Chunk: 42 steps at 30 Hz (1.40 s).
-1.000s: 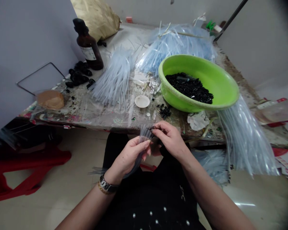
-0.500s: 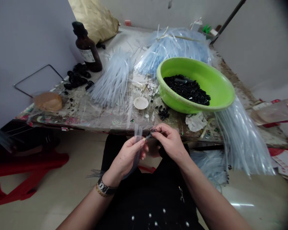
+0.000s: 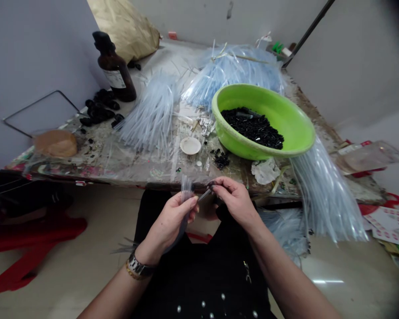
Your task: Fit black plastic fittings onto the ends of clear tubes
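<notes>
My left hand is closed round a bunch of thin clear plastic tubes, whose tops stick up above the thumb. One tube slants out of the bunch toward my right hand. The fingers of that hand pinch a small black piece at the tube's end; it is mostly hidden by the fingertips. Both hands are in front of the table's near edge, over my lap. Beyond them, a green basin holds a heap of small black pieces.
Bundles of clear tubes lie on the worn table, and another bundle hangs over its edge. A brown bottle, a small white dish and loose black pieces stand or lie there. A red stool is below left.
The whole view has shifted slightly, with table things now a little further left. The hands have drawn slightly apart, and more of the slanting tube shows between them.
</notes>
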Each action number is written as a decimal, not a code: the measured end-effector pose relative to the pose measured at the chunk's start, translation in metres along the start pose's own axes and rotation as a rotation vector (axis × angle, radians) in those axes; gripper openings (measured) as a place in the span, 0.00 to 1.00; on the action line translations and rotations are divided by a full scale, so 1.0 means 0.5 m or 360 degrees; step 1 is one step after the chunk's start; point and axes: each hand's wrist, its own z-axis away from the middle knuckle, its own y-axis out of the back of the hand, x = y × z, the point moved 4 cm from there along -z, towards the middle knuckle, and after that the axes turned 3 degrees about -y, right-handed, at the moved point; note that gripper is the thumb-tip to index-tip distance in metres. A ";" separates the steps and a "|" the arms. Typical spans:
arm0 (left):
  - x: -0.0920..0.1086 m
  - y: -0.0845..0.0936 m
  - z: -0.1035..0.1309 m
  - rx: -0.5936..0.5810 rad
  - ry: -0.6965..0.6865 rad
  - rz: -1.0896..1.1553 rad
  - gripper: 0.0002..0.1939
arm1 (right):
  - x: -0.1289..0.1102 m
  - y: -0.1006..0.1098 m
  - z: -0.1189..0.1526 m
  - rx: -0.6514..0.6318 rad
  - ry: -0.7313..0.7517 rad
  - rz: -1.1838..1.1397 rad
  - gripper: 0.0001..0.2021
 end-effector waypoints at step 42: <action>0.013 0.048 -0.025 0.0277 -0.0347 -0.0035 0.11 | -0.055 0.017 -0.146 0.0215 0.0652 0.1083 0.06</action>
